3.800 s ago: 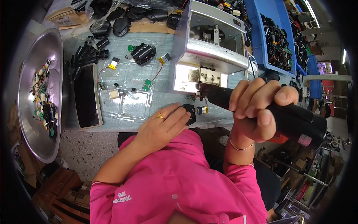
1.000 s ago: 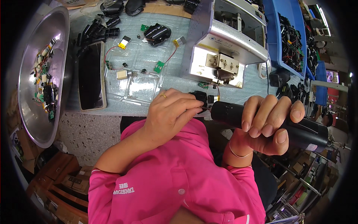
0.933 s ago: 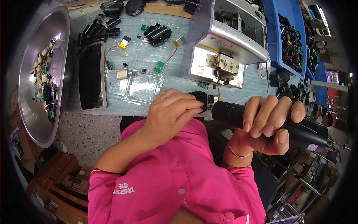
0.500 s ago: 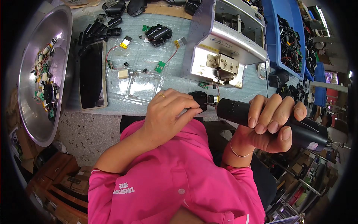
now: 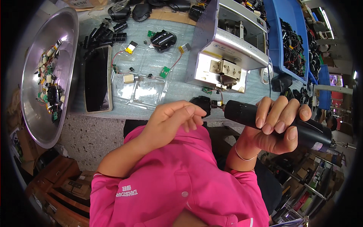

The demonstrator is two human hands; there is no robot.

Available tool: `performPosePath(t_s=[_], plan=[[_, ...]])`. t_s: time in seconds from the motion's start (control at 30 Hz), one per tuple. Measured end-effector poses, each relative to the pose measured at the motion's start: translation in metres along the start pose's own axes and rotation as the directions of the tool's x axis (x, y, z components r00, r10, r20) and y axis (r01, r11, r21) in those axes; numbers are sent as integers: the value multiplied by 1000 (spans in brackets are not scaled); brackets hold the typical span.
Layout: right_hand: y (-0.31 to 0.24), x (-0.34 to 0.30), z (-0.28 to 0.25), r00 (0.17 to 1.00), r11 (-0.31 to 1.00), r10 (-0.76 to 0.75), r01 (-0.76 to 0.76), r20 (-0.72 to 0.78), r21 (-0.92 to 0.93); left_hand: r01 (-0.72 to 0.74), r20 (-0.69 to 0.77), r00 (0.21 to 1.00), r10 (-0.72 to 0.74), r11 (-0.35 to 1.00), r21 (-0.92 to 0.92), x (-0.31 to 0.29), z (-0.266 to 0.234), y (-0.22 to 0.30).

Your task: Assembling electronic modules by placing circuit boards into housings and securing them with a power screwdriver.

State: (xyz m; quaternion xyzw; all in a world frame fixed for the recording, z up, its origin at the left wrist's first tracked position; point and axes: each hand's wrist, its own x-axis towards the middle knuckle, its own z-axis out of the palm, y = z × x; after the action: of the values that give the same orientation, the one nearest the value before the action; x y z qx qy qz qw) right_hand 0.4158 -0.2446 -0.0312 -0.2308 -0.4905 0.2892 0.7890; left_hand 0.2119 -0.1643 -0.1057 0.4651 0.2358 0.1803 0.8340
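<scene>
My right hand point(image 5: 280, 123) wraps round a black electric screwdriver point(image 5: 242, 112) held nearly level. The bit points left, its tip at or close to a small black plastic housing point(image 5: 201, 104) at the table's front edge; contact is hard to make out. Beside that housing is my left hand point(image 5: 176, 123), fingers loosely bent and apart, with nothing visible in them. A small battery with a yellow end point(image 5: 217, 103) lies by the housing, and a green circuit board point(image 5: 207, 90) sits just behind it.
A silver machine point(image 5: 230, 49) stands behind the screwdriver. To its right is a blue bin point(image 5: 278, 41) of parts. A phone-like black slab point(image 5: 96, 79), wired batteries and a clear plastic tray point(image 5: 145, 90) lie leftward. A metal basin point(image 5: 32, 113) holds parts at far left.
My left fingers have loosened from a pinch near the housing and drawn slightly away. The screwdriver has shifted a little to the right, still in my right hand.
</scene>
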Motion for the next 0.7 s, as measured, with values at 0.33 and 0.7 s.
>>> performPosePath(t_s=[0.33, 0.7], plan=[[5, 4, 5, 1000, 1000, -24, 24, -5, -10, 177, 92, 984, -151, 866, -467, -3, -10, 1], [3, 20, -8, 992, 988, -124, 125, 6, -94, 332, -323, 943, -85, 125, 935, -127, -80, 33]])
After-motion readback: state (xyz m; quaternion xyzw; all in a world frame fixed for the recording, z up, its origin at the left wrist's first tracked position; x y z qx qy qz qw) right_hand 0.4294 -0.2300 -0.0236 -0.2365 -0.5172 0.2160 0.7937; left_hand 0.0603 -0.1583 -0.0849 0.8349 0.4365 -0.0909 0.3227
